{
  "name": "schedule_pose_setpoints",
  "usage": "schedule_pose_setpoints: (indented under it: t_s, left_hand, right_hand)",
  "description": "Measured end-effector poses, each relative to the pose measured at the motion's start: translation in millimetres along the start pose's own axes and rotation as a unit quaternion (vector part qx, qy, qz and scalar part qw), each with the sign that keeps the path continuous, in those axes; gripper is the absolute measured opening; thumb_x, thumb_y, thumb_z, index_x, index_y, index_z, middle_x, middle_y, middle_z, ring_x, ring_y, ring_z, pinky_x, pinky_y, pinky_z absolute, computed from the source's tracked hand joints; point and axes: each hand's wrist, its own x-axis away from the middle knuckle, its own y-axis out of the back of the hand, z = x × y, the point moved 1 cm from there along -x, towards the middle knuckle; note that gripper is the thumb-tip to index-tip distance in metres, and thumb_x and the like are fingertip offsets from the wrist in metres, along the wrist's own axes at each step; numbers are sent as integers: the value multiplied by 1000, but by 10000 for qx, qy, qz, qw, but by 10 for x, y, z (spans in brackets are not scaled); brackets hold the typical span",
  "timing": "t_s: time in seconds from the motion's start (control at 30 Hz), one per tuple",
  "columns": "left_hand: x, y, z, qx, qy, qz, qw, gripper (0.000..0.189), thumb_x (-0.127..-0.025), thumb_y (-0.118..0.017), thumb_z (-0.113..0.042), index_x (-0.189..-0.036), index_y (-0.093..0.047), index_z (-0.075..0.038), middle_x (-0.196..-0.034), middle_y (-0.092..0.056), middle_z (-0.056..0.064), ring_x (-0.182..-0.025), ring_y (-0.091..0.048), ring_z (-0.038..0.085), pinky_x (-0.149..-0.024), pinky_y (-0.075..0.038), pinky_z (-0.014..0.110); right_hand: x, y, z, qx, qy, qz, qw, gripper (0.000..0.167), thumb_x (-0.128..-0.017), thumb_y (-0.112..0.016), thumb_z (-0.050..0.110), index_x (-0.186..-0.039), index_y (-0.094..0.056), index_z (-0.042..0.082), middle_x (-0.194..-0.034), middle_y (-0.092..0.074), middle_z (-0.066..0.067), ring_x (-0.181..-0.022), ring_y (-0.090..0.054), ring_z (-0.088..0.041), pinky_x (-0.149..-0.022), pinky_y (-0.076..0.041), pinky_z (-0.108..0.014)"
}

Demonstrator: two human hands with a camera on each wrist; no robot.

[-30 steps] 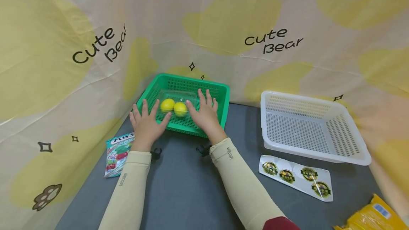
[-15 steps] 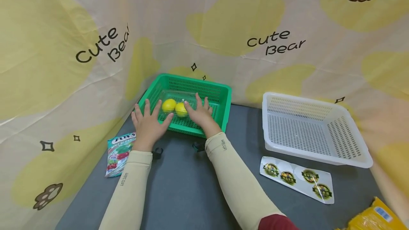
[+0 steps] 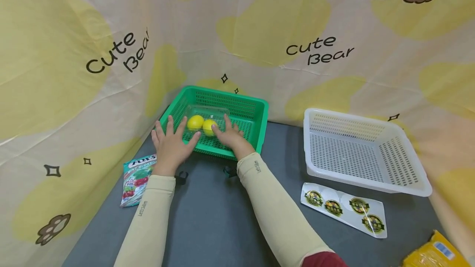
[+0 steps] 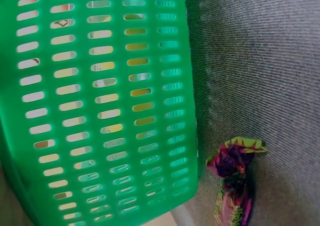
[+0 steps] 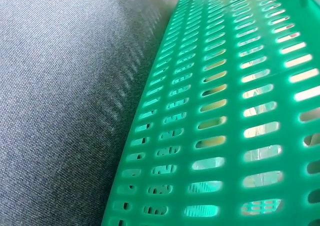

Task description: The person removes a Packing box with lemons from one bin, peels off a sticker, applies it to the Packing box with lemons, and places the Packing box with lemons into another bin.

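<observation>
In the head view, a clear plastic box [image 3: 213,109] with two yellow lemon-like fruits [image 3: 195,122] lies inside a green slotted basket [image 3: 245,97]. My left hand [image 3: 171,147] spreads its fingers over the basket's front left corner, left of the box. My right hand [image 3: 231,136] reaches over the front rim. Its thumb overlaps the right fruit, and its loosely bent fingers lie at the box's right end. Both wrist views show the basket's slotted wall [image 5: 235,110], with yellow showing through; neither hand appears there.
A teal candy bag [image 3: 137,182] lies left, partly behind the left forearm. On the right stand a white basket [image 3: 367,184], a sticker sheet [image 3: 343,209] and a yellow packet [image 3: 432,254]. A twisted purple-green wrapper [image 4: 235,173] lies beside the green basket. Printed cloth [image 3: 256,24] hangs behind.
My right hand has moved left and lower over the basket, its fingers less spread, toward the box's right end. The left hand has stayed nearly still.
</observation>
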Motion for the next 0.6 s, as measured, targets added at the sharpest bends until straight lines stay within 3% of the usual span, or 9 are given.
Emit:
schedule_pose_setpoints:
  t_s: [0.33, 0.6]
  left_hand:
    - [8, 22, -9, 70, -9, 12, 10000, 88, -101, -42, -76, -170, -28, -22, -175, -6, 24, -155, 21, 53, -119, 13, 70]
    - [0, 13, 5, 96, -13, 26, 9999, 89, -101, -41, -76, -171, -27, -22, -175, -4, 24, -154, 22, 53, -118, 13, 70]
  right_hand:
    - [-84, -28, 6, 41, 108, 262, 9996, 80, -109, -43, 62, -171, 1, 38, -178, -10, -8, -159, -5, -49, -123, -11, -66]
    - [-27, -17, 15, -294, 387, 356, 9982, 73, -114, -40, 47, -172, 1, 32, -177, -8, -11, -161, -11, -37, -125, -17, -58]
